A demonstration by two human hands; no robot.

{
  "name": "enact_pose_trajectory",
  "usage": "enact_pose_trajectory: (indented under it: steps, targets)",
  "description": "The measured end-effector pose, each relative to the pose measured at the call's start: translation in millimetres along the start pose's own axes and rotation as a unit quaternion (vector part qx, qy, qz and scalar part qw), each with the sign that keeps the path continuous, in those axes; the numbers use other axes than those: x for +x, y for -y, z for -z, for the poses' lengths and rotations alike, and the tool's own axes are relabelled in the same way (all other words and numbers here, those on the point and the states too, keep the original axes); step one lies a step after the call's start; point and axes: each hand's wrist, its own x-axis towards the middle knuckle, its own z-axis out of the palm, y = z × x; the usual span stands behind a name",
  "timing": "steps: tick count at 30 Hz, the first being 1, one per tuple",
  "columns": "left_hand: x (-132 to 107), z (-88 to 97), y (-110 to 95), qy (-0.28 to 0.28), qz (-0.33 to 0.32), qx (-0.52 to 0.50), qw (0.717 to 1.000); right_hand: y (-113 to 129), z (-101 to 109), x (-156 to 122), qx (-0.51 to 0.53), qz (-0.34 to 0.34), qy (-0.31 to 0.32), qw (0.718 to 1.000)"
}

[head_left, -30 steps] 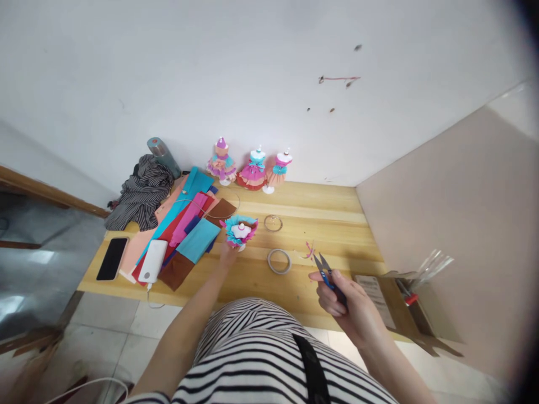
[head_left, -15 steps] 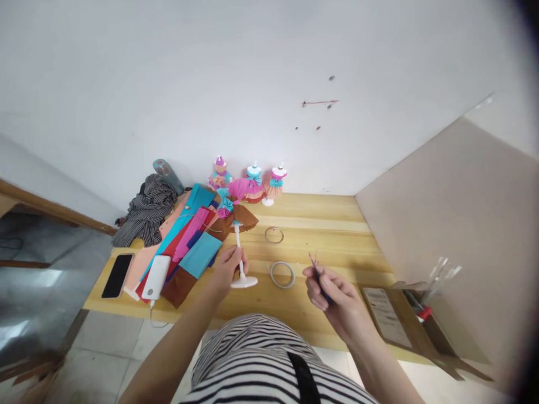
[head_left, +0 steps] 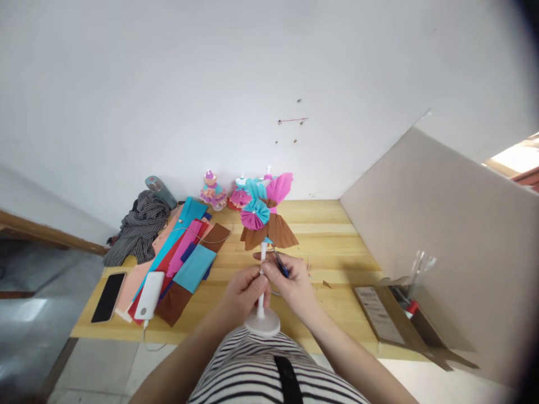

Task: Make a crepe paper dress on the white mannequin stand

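Observation:
My left hand (head_left: 244,289) is closed round the thin white pole of a small mannequin stand (head_left: 263,321), held upright above the wooden table's (head_left: 337,224) front edge. The stand carries a paper dress (head_left: 268,216) of brown, pink and turquoise crepe with a pleated rosette. My right hand (head_left: 295,280) is closed on small blue-handled snips (head_left: 279,264), whose tips point at the pole just under the brown skirt. Both hands touch near the pole.
Sheets of coloured crepe paper (head_left: 185,252) lie at the left with a white power bank (head_left: 150,288) and a black phone (head_left: 108,289). Two or three dressed mannequins (head_left: 213,191) stand by the wall. Striped cloth (head_left: 137,224) and a bottle (head_left: 160,191) sit far left; an open cardboard box (head_left: 396,314) stands right.
My left hand lifted the dressed stand from the table and brought it upright toward me. My right hand moved left with the snips to meet the pole.

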Motion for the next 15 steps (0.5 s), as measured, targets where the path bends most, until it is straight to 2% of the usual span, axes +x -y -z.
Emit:
enact_pose_trajectory:
  steps: [3, 5, 9, 10, 12, 13, 15]
  targets:
    - [2, -5.9, 5, 0.007, -0.008, 0.012, 1.000, 1, -2, 0, 0.008, -0.028, 0.011, 1.000]
    - [0, -0.3, 8, 0.006, -0.008, 0.041, 0.999, -1, -2, -1, 0.001, -0.035, 0.020, 0.999]
    - [-1, 38.4, 9, 0.017, 0.025, 0.099, 0.995, -6, 0, -3, -0.055, -0.003, 0.012, 0.998]
    - [1, 50.1, 6, -0.025, 0.014, 0.094, 0.995, -7, 0, -3, -0.068, 0.001, 0.012, 0.998]
    - [11, 68.7, -3, -0.178, -0.047, 0.041, 0.982, -8, 0, -4, -0.085, 0.000, 0.020, 0.996]
    - [18, 74.4, -9, -0.194, -0.063, -0.007, 0.979, -8, -1, -4, -0.090, 0.001, 0.027, 0.996]
    - [34, 78.4, -22, -0.152, -0.028, -0.080, 0.985, -8, -4, -5, -0.091, 0.008, 0.044, 0.995]
